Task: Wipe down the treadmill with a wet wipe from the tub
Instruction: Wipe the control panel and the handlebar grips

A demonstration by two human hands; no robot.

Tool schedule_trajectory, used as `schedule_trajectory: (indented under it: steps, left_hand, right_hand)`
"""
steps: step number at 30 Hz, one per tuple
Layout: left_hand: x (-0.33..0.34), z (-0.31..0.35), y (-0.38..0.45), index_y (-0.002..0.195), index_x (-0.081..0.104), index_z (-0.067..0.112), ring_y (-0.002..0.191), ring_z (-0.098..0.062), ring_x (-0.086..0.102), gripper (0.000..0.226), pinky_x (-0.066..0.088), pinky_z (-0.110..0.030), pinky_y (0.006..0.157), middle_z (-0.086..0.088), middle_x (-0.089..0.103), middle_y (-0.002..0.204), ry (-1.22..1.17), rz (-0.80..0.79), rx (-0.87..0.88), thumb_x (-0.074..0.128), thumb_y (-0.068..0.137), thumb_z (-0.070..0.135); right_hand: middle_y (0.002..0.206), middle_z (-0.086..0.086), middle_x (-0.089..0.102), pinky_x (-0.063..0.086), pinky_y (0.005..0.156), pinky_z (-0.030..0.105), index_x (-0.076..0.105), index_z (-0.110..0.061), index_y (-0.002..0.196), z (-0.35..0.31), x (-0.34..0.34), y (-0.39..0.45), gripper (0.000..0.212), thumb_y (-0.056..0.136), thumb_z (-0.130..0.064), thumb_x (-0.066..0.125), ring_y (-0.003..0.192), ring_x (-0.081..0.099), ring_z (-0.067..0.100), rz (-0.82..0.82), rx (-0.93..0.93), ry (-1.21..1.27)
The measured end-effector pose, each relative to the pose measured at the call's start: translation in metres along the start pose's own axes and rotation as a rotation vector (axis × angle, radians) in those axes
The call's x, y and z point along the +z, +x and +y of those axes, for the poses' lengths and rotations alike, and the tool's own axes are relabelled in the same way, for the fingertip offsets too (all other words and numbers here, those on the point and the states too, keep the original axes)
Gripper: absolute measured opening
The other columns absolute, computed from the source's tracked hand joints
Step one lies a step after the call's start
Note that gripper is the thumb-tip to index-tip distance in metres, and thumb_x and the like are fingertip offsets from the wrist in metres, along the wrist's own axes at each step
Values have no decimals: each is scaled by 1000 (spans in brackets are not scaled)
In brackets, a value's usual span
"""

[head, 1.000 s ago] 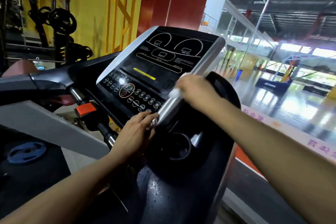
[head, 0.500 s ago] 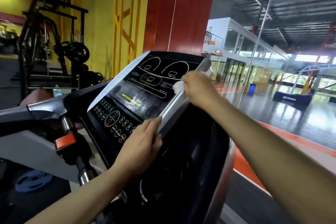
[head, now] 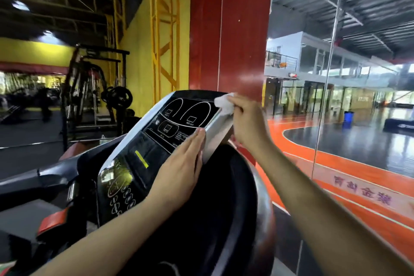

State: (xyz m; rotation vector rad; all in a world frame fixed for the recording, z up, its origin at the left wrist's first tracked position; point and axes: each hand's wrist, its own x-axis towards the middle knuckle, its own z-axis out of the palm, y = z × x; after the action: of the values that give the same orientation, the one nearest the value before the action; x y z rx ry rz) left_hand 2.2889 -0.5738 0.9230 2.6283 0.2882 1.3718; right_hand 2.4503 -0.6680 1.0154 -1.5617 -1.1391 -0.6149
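White crumpled wet wipe (head: 224, 103) gripped in my right hand (head: 248, 123) at the black treadmill console's (head: 156, 141) top corner; my left hand (head: 181, 170) lies flat, fingers straight

Gym hall behind the machine

A red pillar (head: 230, 29) rises straight beyond the fingertips, with a yellow steel lattice frame (head: 164, 29) just to its left against a yellow wall (head: 136, 63). Farther left stands a black weight rack (head: 94, 87) carrying a black plate (head: 119, 97). Right of the fingers, glass shows an orange and dark court floor (head: 349, 141) and a blue bin (head: 348, 119).
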Motion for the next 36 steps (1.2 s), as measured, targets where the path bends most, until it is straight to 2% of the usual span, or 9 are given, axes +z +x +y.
schedule_trajectory:
  steps: [5,8,10,13,15,17,22,28,36]
  left_hand:
    - [5,-7,7,163,13,34,150,1,25,55,33,-26,118,23,17,166,27,-11,51,28,110,31]
    - [4,-6,5,163,16,31,150,2,24,54,29,-26,121,21,20,166,23,-4,49,32,111,27]
    - [3,-5,4,163,18,29,150,2,25,54,27,-24,121,20,22,166,36,-6,42,32,111,26]
    - [3,-3,4,162,20,28,149,0,28,53,28,-23,120,20,25,165,48,-4,34,33,111,26]
    - [3,-2,4,162,22,26,149,-1,29,53,28,-23,120,18,27,164,46,-6,30,34,111,25]
    - [2,-1,4,162,23,25,148,-1,30,52,28,-23,120,17,29,164,44,-5,30,34,111,25]
    - [2,1,1,160,25,29,142,-4,39,51,31,-19,112,14,40,159,31,-6,-62,33,110,31]
    - [-1,4,-10,151,43,29,131,-20,46,43,37,-37,112,2,47,145,45,74,-195,44,108,35]
    - [-34,-16,-126,117,64,20,103,-20,59,20,42,-28,91,0,60,112,186,75,-355,64,98,27]
  right_hand:
    - [150,-1,51,40,110,26,61,-22,136,1,-3,-31,35,102,-24,52,133,53,15,19,-58,-6]
    - [116,8,72,44,78,27,72,-14,113,5,0,16,33,104,-36,49,110,65,25,1,224,80]
    - [83,7,66,38,66,29,69,-12,86,9,0,42,36,101,-38,49,89,63,27,-19,446,212]
    - [72,-1,52,34,54,25,68,-9,82,15,0,50,30,98,-31,53,76,51,17,-55,569,379]
    - [71,-7,55,35,50,16,71,-19,81,16,-5,36,28,100,-30,52,71,52,13,-42,491,345]
    - [81,-11,66,44,61,12,76,-22,109,21,-11,12,24,101,-30,55,78,63,11,52,359,280]
    - [112,-3,72,52,96,31,73,-18,121,19,-2,-44,31,93,-8,64,101,67,14,162,-29,111]
    - [103,2,65,43,83,24,76,-25,104,1,-10,-28,30,86,-4,64,96,64,21,138,-8,59]
    - [102,5,57,34,70,26,72,-19,100,-38,7,-66,25,86,-1,61,91,59,24,-491,-353,-198]
